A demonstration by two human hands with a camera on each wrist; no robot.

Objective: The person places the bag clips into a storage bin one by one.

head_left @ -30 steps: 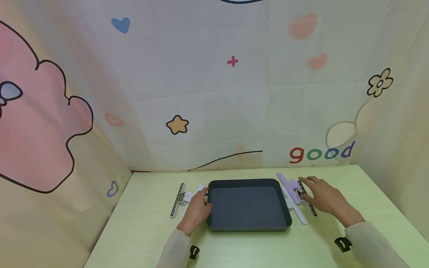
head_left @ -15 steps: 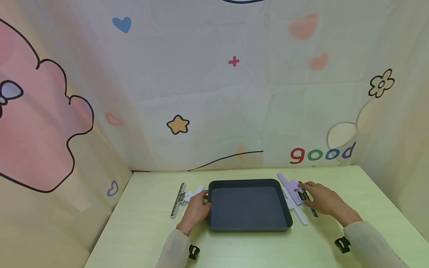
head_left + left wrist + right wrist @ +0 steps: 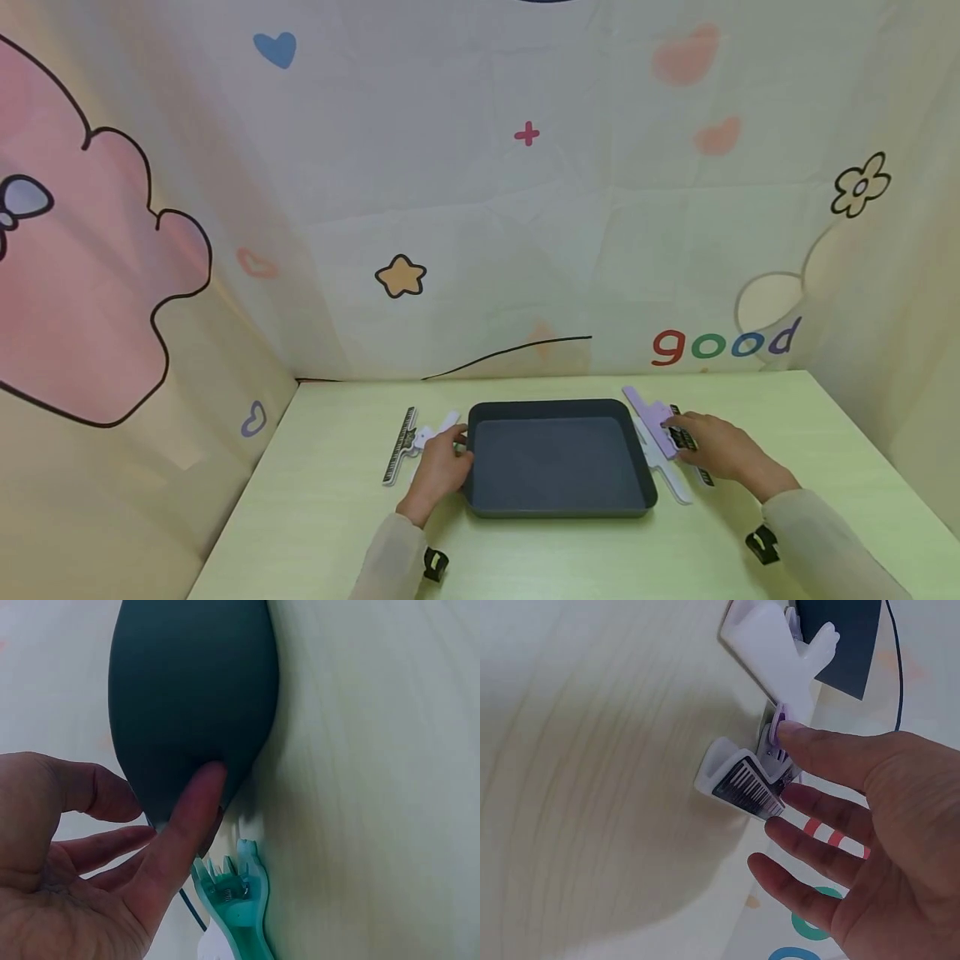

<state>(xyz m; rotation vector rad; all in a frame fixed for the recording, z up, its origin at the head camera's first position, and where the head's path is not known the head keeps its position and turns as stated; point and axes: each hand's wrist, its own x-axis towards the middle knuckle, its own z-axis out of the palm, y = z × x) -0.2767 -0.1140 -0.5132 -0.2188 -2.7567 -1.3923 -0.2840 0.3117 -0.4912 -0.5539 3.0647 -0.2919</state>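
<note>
A dark grey rectangular tray (image 3: 555, 462) lies on the table in the head view. My left hand (image 3: 441, 467) holds its left side, thumb at the rim and index finger against the outer wall (image 3: 191, 690). At the tray's right lie a purple bag clip (image 3: 647, 421), a white bag clip (image 3: 670, 482) and a white bag clip with a black striped strip (image 3: 703, 475). My right hand (image 3: 726, 450) is over the striped clip. In the right wrist view its thumb touches a purple piece, and its mostly straight fingers reach beside the black striped strip (image 3: 748, 786).
Left of the tray lie another striped bag clip (image 3: 397, 450) and a pale clip (image 3: 450, 422), partly hidden by the left hand. A printed cloth (image 3: 480, 208) hangs behind the pale table (image 3: 525, 558). Black straps show at both wrists.
My right thumb and fingers have come closer together around the striped clip, and the hand has shifted slightly left. My left hand and the tray have stayed in place.
</note>
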